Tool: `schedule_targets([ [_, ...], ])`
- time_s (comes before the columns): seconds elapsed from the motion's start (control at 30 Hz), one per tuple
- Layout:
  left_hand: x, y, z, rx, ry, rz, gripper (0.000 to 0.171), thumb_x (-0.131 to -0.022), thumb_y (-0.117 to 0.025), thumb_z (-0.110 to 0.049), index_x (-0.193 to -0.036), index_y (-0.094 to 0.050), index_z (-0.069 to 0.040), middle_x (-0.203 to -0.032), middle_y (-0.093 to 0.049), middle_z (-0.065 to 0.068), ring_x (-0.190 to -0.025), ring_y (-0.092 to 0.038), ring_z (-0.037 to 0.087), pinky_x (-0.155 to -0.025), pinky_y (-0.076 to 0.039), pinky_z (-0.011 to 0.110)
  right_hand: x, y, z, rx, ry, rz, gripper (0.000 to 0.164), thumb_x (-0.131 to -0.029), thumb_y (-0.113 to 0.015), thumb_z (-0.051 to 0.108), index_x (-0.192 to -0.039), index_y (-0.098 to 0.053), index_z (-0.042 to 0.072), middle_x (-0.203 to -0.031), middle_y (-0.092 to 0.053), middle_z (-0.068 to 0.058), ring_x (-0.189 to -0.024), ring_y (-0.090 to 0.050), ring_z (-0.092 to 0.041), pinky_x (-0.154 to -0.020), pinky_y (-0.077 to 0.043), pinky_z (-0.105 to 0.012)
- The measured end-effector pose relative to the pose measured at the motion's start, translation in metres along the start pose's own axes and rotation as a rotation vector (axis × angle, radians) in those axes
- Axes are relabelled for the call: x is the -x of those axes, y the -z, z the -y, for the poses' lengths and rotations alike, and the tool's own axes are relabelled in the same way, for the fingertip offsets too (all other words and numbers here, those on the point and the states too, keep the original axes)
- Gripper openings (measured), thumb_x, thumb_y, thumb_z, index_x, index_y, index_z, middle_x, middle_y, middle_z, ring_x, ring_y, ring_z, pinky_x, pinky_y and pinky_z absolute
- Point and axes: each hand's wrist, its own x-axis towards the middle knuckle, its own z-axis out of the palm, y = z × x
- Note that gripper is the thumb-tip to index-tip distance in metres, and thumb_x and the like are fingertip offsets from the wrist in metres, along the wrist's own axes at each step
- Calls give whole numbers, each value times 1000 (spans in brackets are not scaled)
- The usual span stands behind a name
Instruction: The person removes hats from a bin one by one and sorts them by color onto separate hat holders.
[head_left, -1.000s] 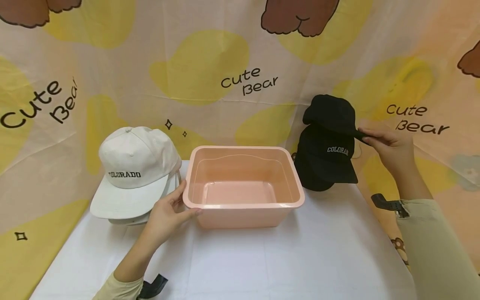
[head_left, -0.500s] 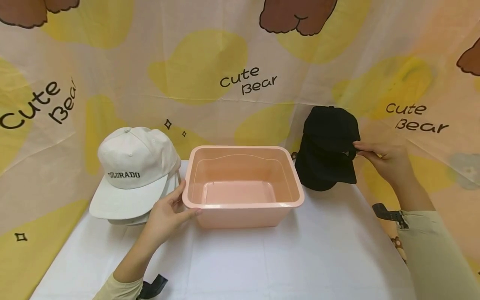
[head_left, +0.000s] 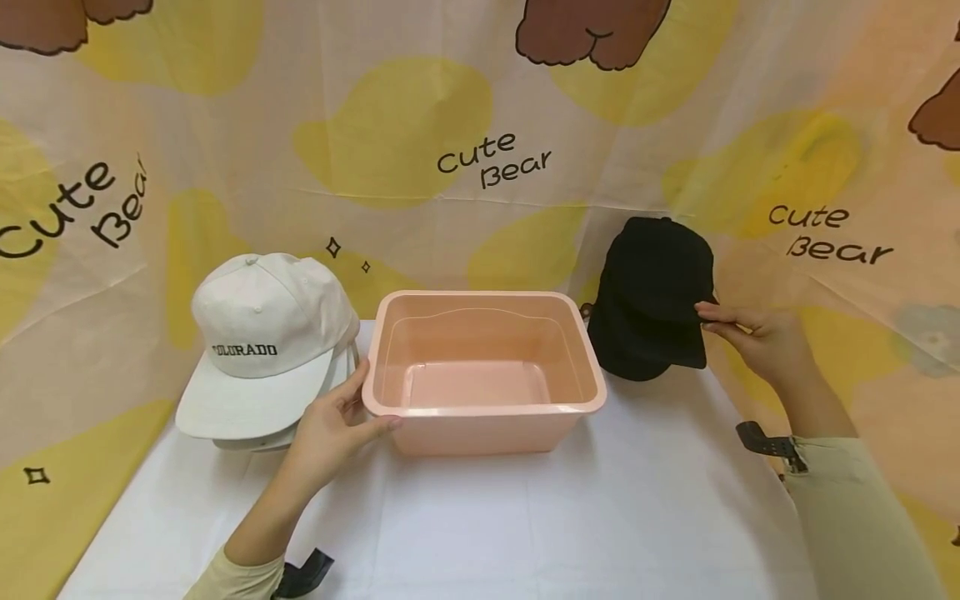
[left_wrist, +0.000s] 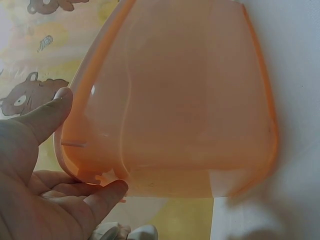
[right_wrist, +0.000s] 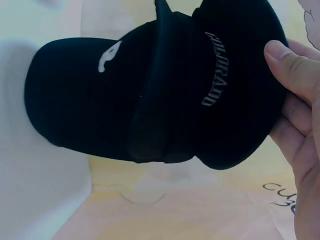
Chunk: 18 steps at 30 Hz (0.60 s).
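A pink plastic basin (head_left: 480, 433) stands in the middle of the white table. My left hand (head_left: 330, 437) holds its near left corner, thumb on the front and fingers along the side; the left wrist view shows that hand (left_wrist: 55, 180) at the basin's rim. On the right, a black cap (head_left: 663, 254) sits over another black cap (head_left: 637, 354). My right hand (head_left: 761, 337) pinches the upper cap's brim. In the right wrist view the thumb presses that brim (right_wrist: 245, 135), beside the COLORADO lettering; a lower cap (right_wrist: 75, 95) bears a small white mark.
Several white caps (head_left: 270, 325) are stacked left of the basin, the top one lettered COLORADO. Behind the table (head_left: 487, 525) hangs a patterned cloth (head_left: 390, 125) with Cute Bear lettering. The black caps stand close to it.
My right hand has brought the upper black cap down over the lower one, covering its COLORADO lettering in the head view. The left hand and basin stay put.
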Motion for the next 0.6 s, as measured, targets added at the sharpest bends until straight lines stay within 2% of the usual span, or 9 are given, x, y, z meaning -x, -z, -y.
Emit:
schedule_targets([
  [0.13,0,1,0,-12,-2,-6,104,-79,-91,-26,-158,-28,0,-165,-28,15,-142,-46,30,-100,-43,6,8,-5,4,-19,34,33,41,-65,-81,-25,-99,-81,-2,-99,-76,-23,-103,-64,16,-82,-50,-2],
  [0.33,0,1,0,-13,9,-1,104,-80,-90,-25,-159,-27,1,-165,-28,15,-143,-46,30,-101,-42,6,22,-16,3,-61,8,21,40,-64,-82,-26,-96,-81,-3,-97,-76,-24,-102,-65,14,-81,-51,-2],
  [0.5,0,1,0,-24,14,2,104,-80,-90,-26,-159,-27,0,-165,-27,15,-143,-45,29,-106,-44,15,29,-22,-3,-104,15,-19,42,-59,-80,-30,-93,-81,-5,-95,-75,-28,-103,-68,9,-83,-52,-4],
  [0.6,0,1,0,-29,11,-1,104,-80,-90,-26,-159,-28,1,-165,-28,16,-142,-46,29,-107,-45,20,31,-24,-5,-160,-26,-31,41,-61,-78,-33,-92,-80,-7,-97,-74,-31,-104,-70,4,-83,-54,-7],
])
